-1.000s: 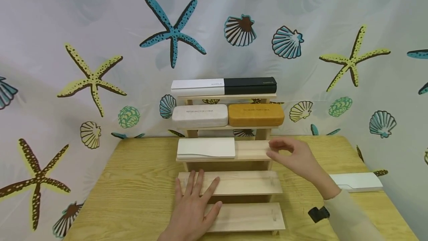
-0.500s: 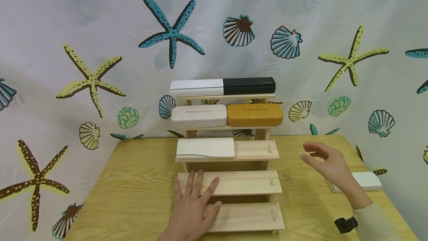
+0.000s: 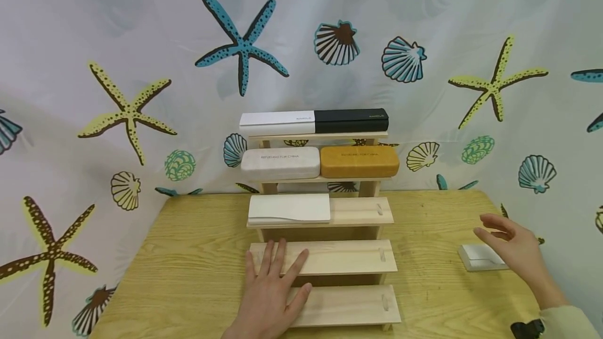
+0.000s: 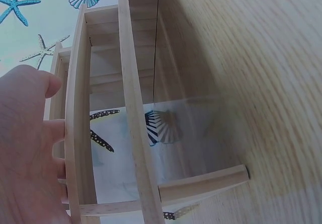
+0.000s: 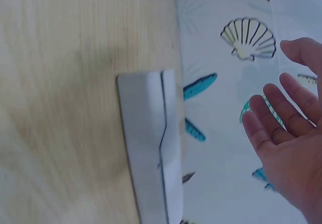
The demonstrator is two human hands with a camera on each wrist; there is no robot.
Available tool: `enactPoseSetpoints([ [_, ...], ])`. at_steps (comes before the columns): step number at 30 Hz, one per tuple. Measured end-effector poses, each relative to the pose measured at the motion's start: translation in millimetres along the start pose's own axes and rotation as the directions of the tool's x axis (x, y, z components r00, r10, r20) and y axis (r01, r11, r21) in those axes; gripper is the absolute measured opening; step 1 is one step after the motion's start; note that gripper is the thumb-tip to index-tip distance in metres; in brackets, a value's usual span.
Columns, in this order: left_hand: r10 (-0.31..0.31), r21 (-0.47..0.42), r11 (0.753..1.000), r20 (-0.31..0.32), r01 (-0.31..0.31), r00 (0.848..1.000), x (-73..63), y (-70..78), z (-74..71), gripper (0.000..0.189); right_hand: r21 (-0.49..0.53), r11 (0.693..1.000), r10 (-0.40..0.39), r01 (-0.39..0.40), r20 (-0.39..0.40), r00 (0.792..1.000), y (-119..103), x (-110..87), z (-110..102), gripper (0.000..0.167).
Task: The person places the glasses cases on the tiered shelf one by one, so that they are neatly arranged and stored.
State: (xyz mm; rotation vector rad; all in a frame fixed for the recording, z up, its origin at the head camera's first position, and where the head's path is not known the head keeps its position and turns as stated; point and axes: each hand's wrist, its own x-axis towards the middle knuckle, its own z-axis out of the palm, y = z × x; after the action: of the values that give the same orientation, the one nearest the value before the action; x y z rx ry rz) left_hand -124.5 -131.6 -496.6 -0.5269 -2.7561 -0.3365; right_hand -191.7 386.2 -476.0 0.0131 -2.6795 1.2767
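My left hand lies with fingers spread on the lower steps of a tiered wooden rack. At the right, my right hand hovers with loosely bent fingers and nothing in them. It partly covers a white glasses case on the table; the right wrist view shows that case with a dark seam along it, apart from the hand. A white flap case occupies the left half of the rack's middle step. In the left wrist view, the left hand is against the rack's slats.
A pale grey case and an orange case fill the second step from the top. Above them lie a white case and a black case. A curtain with sea prints hangs behind the wooden table.
My right hand has moved right, from the right end of the middle step to over the white glasses case on the table. The left hand has stayed in place.
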Motion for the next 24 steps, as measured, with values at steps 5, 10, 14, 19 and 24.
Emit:
enactPoseSetpoints([
  [5, -0.007, -0.010, 1.000, 0.025, 0.007, 1.000, -0.4, -1.3, -0.3, 0.060, -0.032, 0.998, 0.050, -0.051, -0.021, 0.999, 22, -4.9, -13, 0.061],
  [10, -0.004, -0.003, 1.000, 0.031, 0.004, 1.000, -1.9, -4.2, -1.2, 0.062, -0.146, 0.983, 0.099, -0.109, -0.075, 0.992, 39, -8.0, -21, 0.064],
  [14, -0.001, -0.010, 1.000, 0.030, 0.001, 1.000, -2.9, -5.1, -1.7, 0.062, -0.222, 0.965, 0.121, -0.143, -0.112, 0.986, 52, -9.4, -25, 0.065],
  [19, 0.001, -0.020, 1.000, 0.033, 0.000, 0.999, -3.5, -6.0, -1.3, 0.062, -0.226, 0.957, 0.155, -0.183, -0.137, 0.978, 67, -11.3, -29, 0.064],
  [24, 0.007, -0.015, 1.000, 0.020, -0.006, 1.000, -3.2, -5.7, -1.9, 0.063, -0.189, 0.950, 0.222, -0.250, -0.155, 0.963, 77, -12.0, -30, 0.064],
])
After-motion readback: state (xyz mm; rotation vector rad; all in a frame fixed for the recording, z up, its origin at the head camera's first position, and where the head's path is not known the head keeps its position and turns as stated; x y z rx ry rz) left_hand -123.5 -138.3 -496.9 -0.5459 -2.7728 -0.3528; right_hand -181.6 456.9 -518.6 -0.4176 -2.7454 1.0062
